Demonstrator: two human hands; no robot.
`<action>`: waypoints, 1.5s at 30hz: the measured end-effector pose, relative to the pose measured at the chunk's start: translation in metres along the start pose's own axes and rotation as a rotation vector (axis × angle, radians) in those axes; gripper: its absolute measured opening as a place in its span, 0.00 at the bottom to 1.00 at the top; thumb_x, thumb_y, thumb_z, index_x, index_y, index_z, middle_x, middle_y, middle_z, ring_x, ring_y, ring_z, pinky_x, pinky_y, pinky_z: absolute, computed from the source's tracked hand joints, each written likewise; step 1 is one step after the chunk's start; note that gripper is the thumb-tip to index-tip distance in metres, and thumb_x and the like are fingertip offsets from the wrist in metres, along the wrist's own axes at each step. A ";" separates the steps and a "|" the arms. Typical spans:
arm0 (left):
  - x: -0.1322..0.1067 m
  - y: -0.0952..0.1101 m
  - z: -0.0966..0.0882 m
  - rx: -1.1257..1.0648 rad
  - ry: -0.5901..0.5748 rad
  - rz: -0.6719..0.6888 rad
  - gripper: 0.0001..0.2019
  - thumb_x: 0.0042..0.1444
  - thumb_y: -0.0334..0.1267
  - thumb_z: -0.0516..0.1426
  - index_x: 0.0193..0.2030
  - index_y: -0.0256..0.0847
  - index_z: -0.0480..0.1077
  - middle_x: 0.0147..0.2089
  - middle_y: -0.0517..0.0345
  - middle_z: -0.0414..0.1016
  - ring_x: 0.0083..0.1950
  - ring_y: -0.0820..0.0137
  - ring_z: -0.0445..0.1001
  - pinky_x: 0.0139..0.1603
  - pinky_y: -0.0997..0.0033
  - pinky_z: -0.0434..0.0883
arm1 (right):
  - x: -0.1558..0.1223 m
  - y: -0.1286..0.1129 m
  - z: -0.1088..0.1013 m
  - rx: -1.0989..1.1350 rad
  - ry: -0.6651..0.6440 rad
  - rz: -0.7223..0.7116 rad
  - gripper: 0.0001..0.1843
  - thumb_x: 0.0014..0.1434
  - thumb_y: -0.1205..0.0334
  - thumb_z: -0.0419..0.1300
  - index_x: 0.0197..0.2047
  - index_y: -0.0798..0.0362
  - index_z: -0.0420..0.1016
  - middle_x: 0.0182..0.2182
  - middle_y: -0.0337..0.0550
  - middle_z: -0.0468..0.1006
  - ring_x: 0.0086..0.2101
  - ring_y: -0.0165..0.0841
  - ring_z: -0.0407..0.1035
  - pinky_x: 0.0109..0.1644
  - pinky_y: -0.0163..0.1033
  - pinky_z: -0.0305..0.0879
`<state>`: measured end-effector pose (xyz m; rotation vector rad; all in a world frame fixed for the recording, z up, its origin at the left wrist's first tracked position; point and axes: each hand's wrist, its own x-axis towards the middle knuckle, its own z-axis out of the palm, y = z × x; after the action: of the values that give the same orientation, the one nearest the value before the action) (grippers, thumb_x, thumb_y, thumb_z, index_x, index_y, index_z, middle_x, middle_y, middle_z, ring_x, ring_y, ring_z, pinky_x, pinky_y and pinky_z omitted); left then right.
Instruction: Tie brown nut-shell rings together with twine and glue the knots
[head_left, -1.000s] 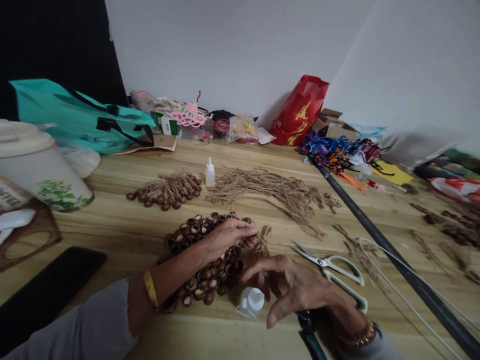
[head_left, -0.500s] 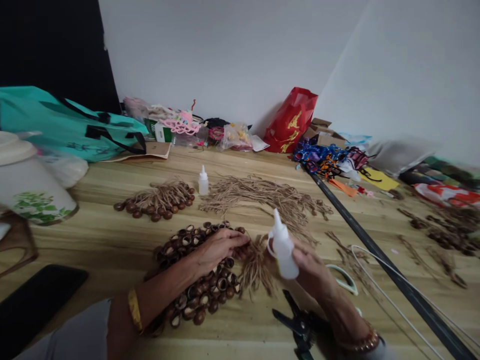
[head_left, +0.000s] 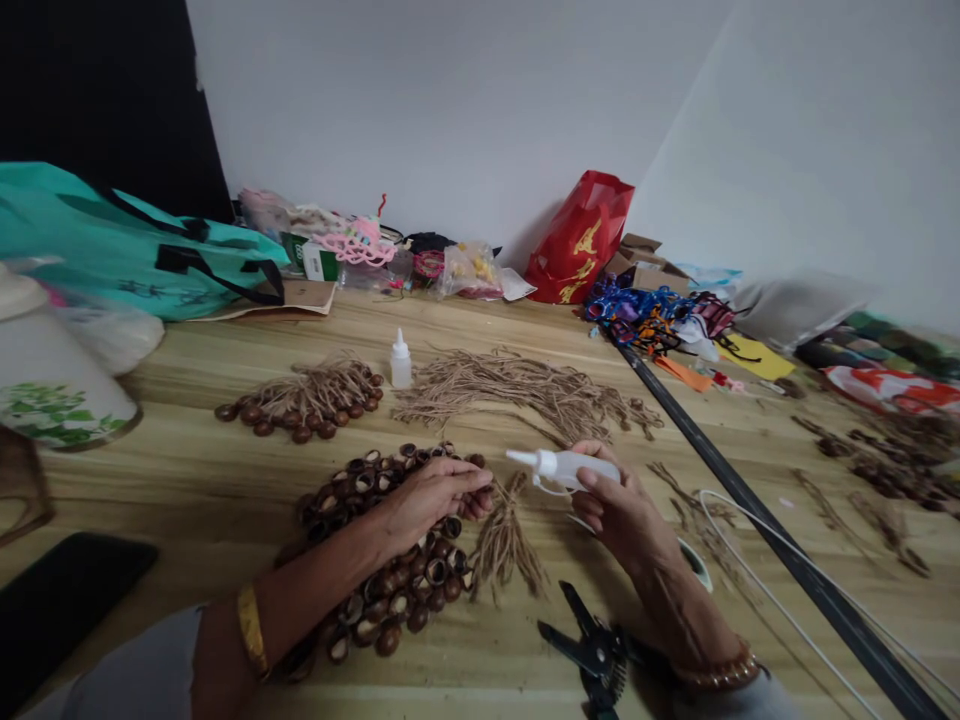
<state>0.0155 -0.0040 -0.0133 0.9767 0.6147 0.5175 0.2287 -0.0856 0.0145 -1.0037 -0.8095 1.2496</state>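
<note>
1. I put my clock on the left hand (head_left: pixel 437 495), with 12 at the wall. It is over a heap of shells (head_left: pixel 420 575). Its fingertips pinch close together. A round brown nut (head_left: pixel 475 461) is right by them, but I can't tell what they hold.
2. At 3 o'clock, the right hand (head_left: pixel 622 515) holds a white bottle (head_left: pixel 566 468). The bottle is on its side, up off the table (head_left: pixel 450 660). Its thin tip points to 9 o'clock, near the left fingertips but not touching.
3. At 4 o'clock, just beside the shells, a bunch of string (head_left: pixel 510 550) spreads out on the table.
4. Past it, between 4 and 5, I see black cutters (head_left: pixel 596 652) with their blades apart.
5. At 1 o'clock there is a long pile of strings (head_left: pixel 517 385). Far behind it leans a red bag (head_left: pixel 581 240).
6. Between 11 and 12 stands a small bottle (head_left: pixel 400 365).
7. At 10 o'clock, nuts on strings (head_left: pixel 304 400) lie in a row.
</note>
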 end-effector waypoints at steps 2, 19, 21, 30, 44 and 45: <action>0.000 0.000 0.001 -0.004 0.004 0.003 0.13 0.46 0.43 0.66 0.29 0.32 0.75 0.27 0.57 0.75 0.28 0.74 0.69 0.34 0.73 0.64 | 0.002 0.002 -0.004 -0.022 -0.027 0.024 0.18 0.43 0.60 0.71 0.37 0.53 0.73 0.20 0.32 0.67 0.15 0.20 0.50 0.15 0.27 0.47; -0.003 0.002 0.004 0.028 0.047 0.008 0.15 0.43 0.45 0.66 0.28 0.34 0.73 0.26 0.58 0.73 0.28 0.74 0.68 0.33 0.73 0.63 | -0.001 0.020 -0.001 -0.298 0.139 -0.176 0.14 0.51 0.52 0.66 0.35 0.55 0.78 0.28 0.43 0.78 0.28 0.34 0.70 0.31 0.36 0.69; -0.003 0.003 0.005 0.029 0.048 0.004 0.15 0.43 0.45 0.66 0.27 0.34 0.73 0.25 0.59 0.73 0.27 0.74 0.67 0.33 0.73 0.63 | -0.002 0.022 0.000 -0.351 0.136 -0.196 0.14 0.52 0.52 0.66 0.35 0.55 0.78 0.30 0.45 0.79 0.29 0.35 0.71 0.32 0.36 0.69; -0.003 0.003 0.007 0.062 0.049 0.011 0.15 0.44 0.46 0.66 0.27 0.34 0.73 0.25 0.59 0.72 0.26 0.74 0.67 0.32 0.73 0.62 | -0.006 0.019 0.008 -0.393 0.127 -0.205 0.15 0.52 0.53 0.66 0.40 0.54 0.77 0.26 0.43 0.79 0.27 0.36 0.73 0.33 0.38 0.70; -0.004 0.004 0.009 0.098 0.098 0.007 0.15 0.43 0.45 0.66 0.25 0.34 0.72 0.23 0.60 0.71 0.26 0.74 0.67 0.30 0.73 0.61 | -0.011 0.014 0.016 -0.498 0.151 -0.246 0.13 0.51 0.53 0.67 0.36 0.53 0.78 0.28 0.44 0.80 0.29 0.36 0.73 0.35 0.38 0.69; -0.004 0.004 0.009 0.103 0.103 0.010 0.15 0.43 0.45 0.66 0.25 0.34 0.72 0.23 0.60 0.71 0.25 0.74 0.67 0.30 0.73 0.61 | -0.012 0.013 0.017 -0.512 0.150 -0.246 0.13 0.51 0.53 0.67 0.36 0.53 0.78 0.28 0.44 0.80 0.29 0.36 0.72 0.35 0.38 0.68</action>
<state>0.0185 -0.0102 -0.0052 1.0554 0.7350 0.5515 0.2066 -0.0942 0.0093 -1.3406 -1.1267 0.7575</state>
